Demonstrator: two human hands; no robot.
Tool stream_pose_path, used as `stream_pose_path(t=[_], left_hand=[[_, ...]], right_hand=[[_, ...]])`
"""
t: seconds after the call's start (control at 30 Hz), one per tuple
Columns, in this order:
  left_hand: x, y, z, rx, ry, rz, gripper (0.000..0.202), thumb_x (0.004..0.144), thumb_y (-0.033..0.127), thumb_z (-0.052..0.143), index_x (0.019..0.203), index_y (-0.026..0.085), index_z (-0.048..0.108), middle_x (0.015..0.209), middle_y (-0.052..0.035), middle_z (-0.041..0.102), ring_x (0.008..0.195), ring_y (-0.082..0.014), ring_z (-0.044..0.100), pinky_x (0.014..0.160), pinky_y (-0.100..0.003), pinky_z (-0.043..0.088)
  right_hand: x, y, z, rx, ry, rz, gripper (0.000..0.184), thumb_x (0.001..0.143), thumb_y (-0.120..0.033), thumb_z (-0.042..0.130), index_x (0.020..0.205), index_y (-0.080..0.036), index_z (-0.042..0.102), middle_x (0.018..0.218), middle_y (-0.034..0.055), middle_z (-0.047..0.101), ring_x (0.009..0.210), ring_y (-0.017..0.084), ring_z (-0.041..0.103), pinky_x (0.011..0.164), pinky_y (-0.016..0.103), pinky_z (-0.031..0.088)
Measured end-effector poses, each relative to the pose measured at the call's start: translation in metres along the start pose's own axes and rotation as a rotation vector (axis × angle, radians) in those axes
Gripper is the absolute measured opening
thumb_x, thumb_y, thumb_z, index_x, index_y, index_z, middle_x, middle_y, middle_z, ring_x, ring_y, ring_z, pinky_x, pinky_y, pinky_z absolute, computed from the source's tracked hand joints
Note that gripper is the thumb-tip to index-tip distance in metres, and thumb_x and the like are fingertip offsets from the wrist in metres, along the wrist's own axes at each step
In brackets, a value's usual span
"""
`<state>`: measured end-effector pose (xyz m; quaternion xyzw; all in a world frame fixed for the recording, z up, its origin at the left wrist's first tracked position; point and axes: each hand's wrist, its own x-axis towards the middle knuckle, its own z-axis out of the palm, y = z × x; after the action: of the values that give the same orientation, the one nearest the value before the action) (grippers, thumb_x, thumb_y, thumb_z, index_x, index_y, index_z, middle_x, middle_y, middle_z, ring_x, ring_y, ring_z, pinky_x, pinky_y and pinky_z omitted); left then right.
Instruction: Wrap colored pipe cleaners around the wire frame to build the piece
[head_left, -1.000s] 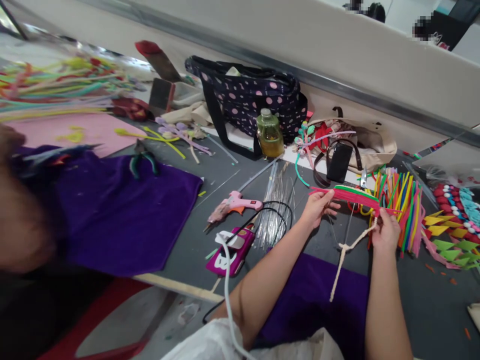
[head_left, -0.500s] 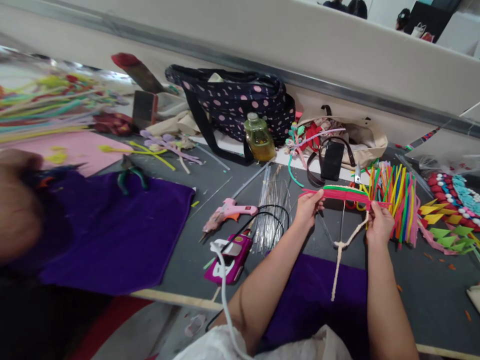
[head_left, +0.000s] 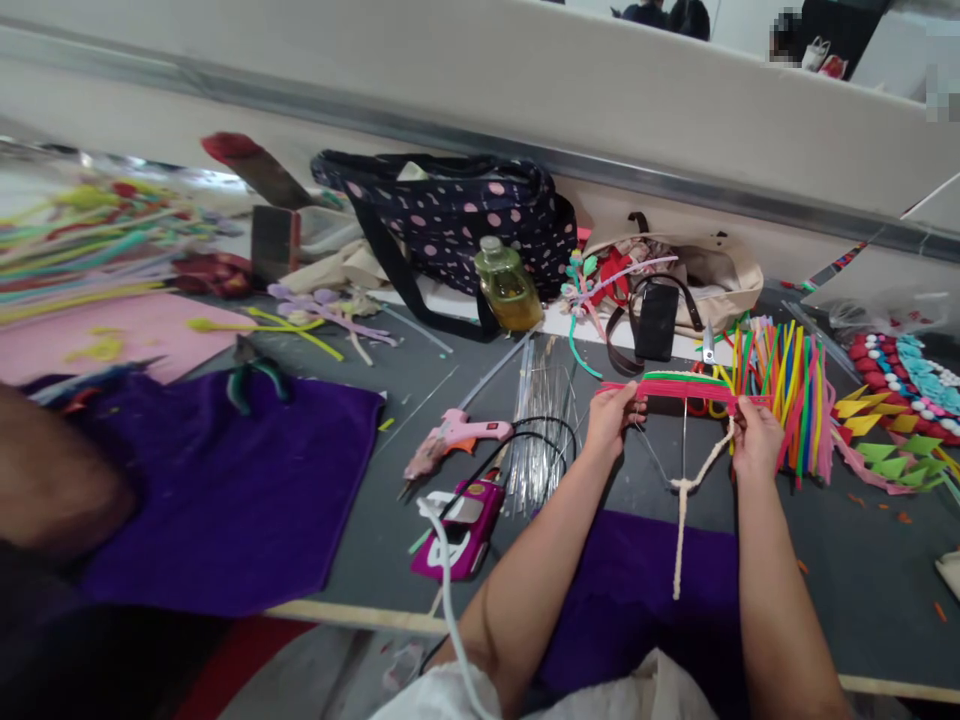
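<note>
Between my two hands a wire frame is held up over the dark table, with a band of pink-red pipe cleaners (head_left: 679, 388) across its top and a green and cream edge above it. My left hand (head_left: 615, 418) pinches the band's left end. My right hand (head_left: 757, 437) grips the right end, where loose pink tips stick out. Below the band, bare wires and a cream wrapped branch meet at a cream wrapped stem (head_left: 679, 540) that hangs down toward a purple cloth (head_left: 637, 570).
Left of my arms lie a pink glue gun (head_left: 469, 430), a magenta device (head_left: 469, 540) and a bundle of wires (head_left: 540, 450). Coloured pipe cleaners (head_left: 787, 400) and scissors (head_left: 709, 345) are at right. A bottle (head_left: 510, 290) stands behind. Another person's arm (head_left: 60, 470) rests at far left beside pliers (head_left: 251, 380).
My hands keep the same hold on the pink band, and the stem hangs a little straighter. The view has shifted slightly. At far left the other person's arm has moved nearer and lower.
</note>
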<state>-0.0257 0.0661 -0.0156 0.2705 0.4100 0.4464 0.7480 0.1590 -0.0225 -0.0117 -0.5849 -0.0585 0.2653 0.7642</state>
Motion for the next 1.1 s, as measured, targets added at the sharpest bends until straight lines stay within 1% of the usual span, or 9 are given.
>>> stream_pose_path(t=[0.13, 0.33, 0.47, 0.57, 0.7, 0.83, 0.93, 1.03, 1.1], left_hand=[[0.001, 0.001, -0.002, 0.003, -0.019, -0.02, 0.026, 0.071, 0.032, 0.075, 0.07, 0.009, 0.064, 0.062, -0.0066, 0.065, 0.053, -0.0118, 0.061, 0.045, -0.02, 0.05], [0.002, 0.003, -0.003, -0.032, -0.014, -0.042, 0.026, 0.073, 0.032, 0.075, 0.075, 0.008, 0.064, 0.064, -0.0069, 0.066, 0.054, -0.0115, 0.062, 0.048, -0.021, 0.053], [0.002, 0.005, -0.003, -0.077, 0.002, -0.056, 0.027, 0.072, 0.032, 0.076, 0.075, 0.009, 0.063, 0.065, -0.0056, 0.066, 0.055, -0.0114, 0.063, 0.049, -0.021, 0.053], [0.002, 0.006, -0.003, -0.09, 0.017, -0.071, 0.026, 0.073, 0.03, 0.075, 0.076, 0.009, 0.062, 0.064, -0.005, 0.065, 0.054, -0.0111, 0.062, 0.049, -0.021, 0.053], [0.001, 0.008, -0.004, -0.085, 0.02, -0.085, 0.024, 0.074, 0.03, 0.074, 0.074, 0.009, 0.062, 0.064, -0.0048, 0.066, 0.052, -0.0096, 0.061, 0.05, -0.02, 0.052], [0.001, 0.009, -0.005, -0.06, 0.005, -0.075, 0.027, 0.072, 0.033, 0.075, 0.075, 0.009, 0.063, 0.067, -0.0057, 0.068, 0.05, -0.0084, 0.06, 0.045, -0.017, 0.048], [-0.001, 0.012, -0.003, -0.043, -0.06, -0.052, 0.03, 0.066, 0.033, 0.079, 0.078, 0.01, 0.065, 0.07, -0.0055, 0.068, 0.051, -0.0083, 0.06, 0.042, -0.016, 0.044], [-0.01, 0.016, -0.001, -0.058, -0.23, -0.007, 0.038, 0.058, 0.029, 0.084, 0.088, 0.011, 0.068, 0.078, -0.0052, 0.07, 0.061, -0.0114, 0.063, 0.049, -0.019, 0.048], [-0.017, 0.019, 0.0, -0.063, -0.364, 0.0, 0.045, 0.055, 0.025, 0.086, 0.094, 0.013, 0.068, 0.08, -0.0049, 0.071, 0.067, -0.0143, 0.065, 0.053, -0.021, 0.05]], right_hand=[[0.0, 0.0, -0.003, -0.019, -0.007, 0.007, 0.034, 0.05, -0.037, 0.082, 0.06, -0.017, 0.057, 0.049, -0.0056, 0.056, 0.042, 0.007, 0.049, 0.036, 0.016, 0.036], [-0.004, -0.003, -0.005, -0.002, -0.046, 0.004, 0.034, 0.053, -0.037, 0.083, 0.069, -0.015, 0.062, 0.058, -0.0021, 0.063, 0.049, 0.008, 0.057, 0.039, 0.015, 0.039], [-0.007, -0.004, -0.006, -0.022, -0.076, 0.02, 0.036, 0.053, -0.039, 0.083, 0.07, -0.015, 0.064, 0.06, -0.0016, 0.064, 0.049, 0.008, 0.056, 0.04, 0.016, 0.042], [-0.008, -0.004, -0.007, -0.061, -0.125, 0.017, 0.039, 0.051, -0.039, 0.084, 0.076, -0.015, 0.067, 0.059, -0.0033, 0.062, 0.048, 0.007, 0.053, 0.039, 0.016, 0.042], [-0.014, -0.009, -0.009, -0.159, -0.223, 0.044, 0.043, 0.051, -0.04, 0.084, 0.081, -0.014, 0.069, 0.065, -0.0006, 0.067, 0.044, 0.005, 0.048, 0.035, 0.014, 0.03], [-0.021, -0.018, -0.009, -0.241, -0.32, 0.083, 0.042, 0.051, -0.039, 0.084, 0.079, -0.012, 0.068, 0.068, 0.0025, 0.07, 0.038, 0.001, 0.034, 0.033, 0.013, 0.018], [-0.021, -0.025, -0.009, -0.23, -0.299, 0.049, 0.039, 0.051, -0.039, 0.084, 0.073, -0.013, 0.066, 0.066, 0.0028, 0.07, 0.037, 0.001, 0.032, 0.033, 0.014, 0.018], [-0.017, -0.037, -0.007, -0.206, -0.268, 0.004, 0.034, 0.053, -0.037, 0.082, 0.07, -0.014, 0.064, 0.07, 0.0049, 0.072, 0.036, 0.001, 0.029, 0.033, 0.015, 0.017], [-0.015, -0.052, -0.001, -0.227, -0.275, -0.032, 0.03, 0.056, -0.035, 0.08, 0.072, -0.014, 0.066, 0.067, 0.0037, 0.071, 0.036, 0.001, 0.03, 0.034, 0.016, 0.017]])
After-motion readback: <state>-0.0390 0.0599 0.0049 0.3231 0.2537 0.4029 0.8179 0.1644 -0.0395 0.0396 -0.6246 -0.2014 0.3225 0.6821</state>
